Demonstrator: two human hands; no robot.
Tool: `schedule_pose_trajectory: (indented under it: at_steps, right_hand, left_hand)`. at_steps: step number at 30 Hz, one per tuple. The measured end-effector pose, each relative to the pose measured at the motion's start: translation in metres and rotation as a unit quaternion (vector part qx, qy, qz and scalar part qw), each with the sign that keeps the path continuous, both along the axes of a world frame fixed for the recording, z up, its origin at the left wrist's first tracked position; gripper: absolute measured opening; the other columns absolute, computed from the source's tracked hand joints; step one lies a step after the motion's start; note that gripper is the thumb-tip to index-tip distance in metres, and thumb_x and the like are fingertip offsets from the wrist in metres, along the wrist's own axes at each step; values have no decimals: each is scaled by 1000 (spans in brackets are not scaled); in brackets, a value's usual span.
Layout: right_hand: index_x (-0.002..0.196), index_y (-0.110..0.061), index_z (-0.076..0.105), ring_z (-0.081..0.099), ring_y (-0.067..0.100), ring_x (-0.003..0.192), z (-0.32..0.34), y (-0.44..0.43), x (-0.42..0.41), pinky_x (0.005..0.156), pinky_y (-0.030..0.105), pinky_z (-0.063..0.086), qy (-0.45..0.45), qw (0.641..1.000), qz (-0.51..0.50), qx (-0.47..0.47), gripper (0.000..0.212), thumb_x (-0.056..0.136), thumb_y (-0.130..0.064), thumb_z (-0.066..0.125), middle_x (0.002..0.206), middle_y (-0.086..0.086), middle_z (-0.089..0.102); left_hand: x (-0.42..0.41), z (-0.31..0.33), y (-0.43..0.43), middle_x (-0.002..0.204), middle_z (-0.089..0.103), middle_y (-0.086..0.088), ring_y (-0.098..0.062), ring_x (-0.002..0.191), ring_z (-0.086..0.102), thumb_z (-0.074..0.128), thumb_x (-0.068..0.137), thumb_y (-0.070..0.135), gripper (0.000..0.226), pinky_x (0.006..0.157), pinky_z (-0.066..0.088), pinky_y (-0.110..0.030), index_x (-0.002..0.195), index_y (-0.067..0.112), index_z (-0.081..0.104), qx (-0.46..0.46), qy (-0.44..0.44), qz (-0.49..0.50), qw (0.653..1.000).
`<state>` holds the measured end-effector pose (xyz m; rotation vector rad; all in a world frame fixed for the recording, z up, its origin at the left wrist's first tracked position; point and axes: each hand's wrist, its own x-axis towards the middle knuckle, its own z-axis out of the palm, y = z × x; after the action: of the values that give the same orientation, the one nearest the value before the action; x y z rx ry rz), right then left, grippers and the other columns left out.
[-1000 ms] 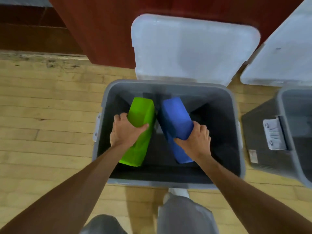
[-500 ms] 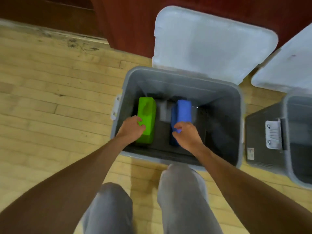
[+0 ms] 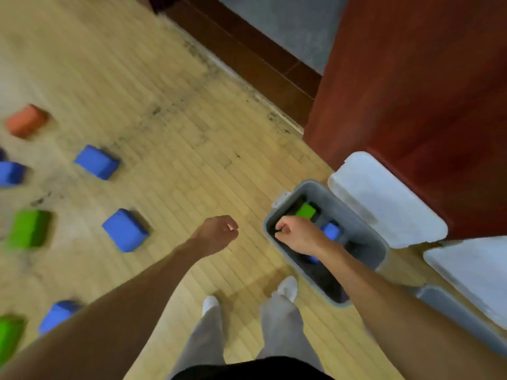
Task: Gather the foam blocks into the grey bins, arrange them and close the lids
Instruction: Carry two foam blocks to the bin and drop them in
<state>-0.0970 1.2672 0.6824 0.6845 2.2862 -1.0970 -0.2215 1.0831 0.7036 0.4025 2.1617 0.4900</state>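
The grey bin (image 3: 356,218) stands on the floor at the right with its white lid (image 3: 384,198) swung open against the red wall. Inside it lie a green foam block (image 3: 306,211) and a blue foam block (image 3: 330,230). My right hand (image 3: 299,234) hovers over the bin's near corner, fingers loosely curled, holding nothing. My left hand (image 3: 216,234) hangs over bare floor left of the bin, also loosely curled and holding nothing. Loose blocks lie on the floor to the left: a blue block (image 3: 126,230), a green block (image 3: 27,229), another blue block (image 3: 97,161) and an orange block (image 3: 26,123).
A second grey bin (image 3: 461,316) with its open white lid (image 3: 472,270) stands at the far right. More blue blocks (image 3: 59,315) and a green block (image 3: 8,338) lie at the lower left. My legs and white shoes are below. A dark baseboard runs along the back.
Both hands let go of the green and blue blocks and rose out of the bin. The view swung left, bringing the scattered floor blocks into sight.
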Motion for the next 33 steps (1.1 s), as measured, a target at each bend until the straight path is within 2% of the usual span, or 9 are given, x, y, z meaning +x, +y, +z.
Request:
schedule_pose_trajectory:
  at_steps: [3, 5, 7, 11, 14, 20, 26, 29, 33]
  right_hand:
    - [101, -21, 62, 61, 15, 98, 32, -33, -32, 76, 25, 49, 20, 998, 57, -9, 13, 92, -26, 55, 100, -6, 64]
    - [103, -21, 62, 60, 14, 98, 41, -60, -47, 64, 19, 44, 28, 997, 76, -19, 15, 92, -28, 55, 100, -7, 61]
    - [106, -20, 63, 58, 14, 97, 45, -94, -56, 62, 18, 42, 23, 996, 83, -29, 19, 93, -31, 56, 102, -6, 60]
    - [99, -24, 60, 60, 15, 96, 26, -173, -55, 74, 25, 43, -23, 990, 134, -29, 11, 93, -32, 57, 105, -2, 63]
    - [102, -22, 60, 62, 13, 91, 10, -240, -53, 72, 25, 46, -51, 983, 174, -28, 16, 92, -34, 57, 100, -3, 64]
    - [93, -15, 63, 60, 14, 74, -8, -365, -56, 67, 27, 47, -92, 980, 173, -32, 9, 92, -22, 57, 89, 3, 65]
    - [88, -14, 65, 61, 14, 71, -23, -467, -78, 67, 27, 45, -107, 966, 235, 2, 9, 89, -20, 58, 88, 4, 67]
    - [88, -13, 66, 61, 15, 74, -24, -519, -110, 70, 29, 47, -112, 955, 276, 8, 10, 88, -18, 57, 86, 3, 67]
    - [94, -10, 65, 60, 16, 76, -38, -582, -162, 68, 28, 46, -129, 934, 332, 9, 13, 90, -19, 57, 87, 5, 66]
  left_hand:
    - [-3, 41, -59, 85, 60, 4, -15, 80, 57, 58, 91, 22, 15, 67, 40, -21, 103, 22, 66, 21, 45, 97, 994]
    - [3, 56, -107, 85, 62, 2, -17, 82, 58, 57, 92, 21, 13, 71, 42, -24, 101, 23, 65, 36, 58, 170, 983]
    - [16, 59, -164, 85, 64, -1, -19, 80, 62, 56, 92, 18, 11, 72, 46, -26, 98, 20, 65, 59, 53, 258, 963]
    - [71, 41, -287, 85, 65, -7, -20, 76, 61, 49, 95, 9, 17, 65, 44, -23, 100, 9, 66, 99, 5, 440, 892]
    - [119, 19, -374, 90, 66, -10, -23, 80, 63, 48, 97, 14, 19, 69, 44, -28, 102, 9, 65, 115, -29, 540, 833]
    - [201, -6, -523, 97, 66, -11, -25, 90, 65, 48, 99, 22, 19, 78, 50, -34, 103, 11, 63, 99, -74, 672, 730]
    - [239, -19, -612, 93, 63, -13, -24, 83, 62, 47, 99, 20, 20, 77, 48, -34, 107, 7, 61, 93, -86, 759, 638]
    - [230, -24, -646, 92, 62, -11, -24, 85, 61, 46, 100, 22, 21, 79, 47, -35, 108, 8, 60, 96, -90, 783, 608]
    - [197, -33, -685, 99, 63, -13, -25, 90, 61, 46, 99, 25, 23, 81, 47, -35, 110, 9, 60, 77, -87, 793, 598]
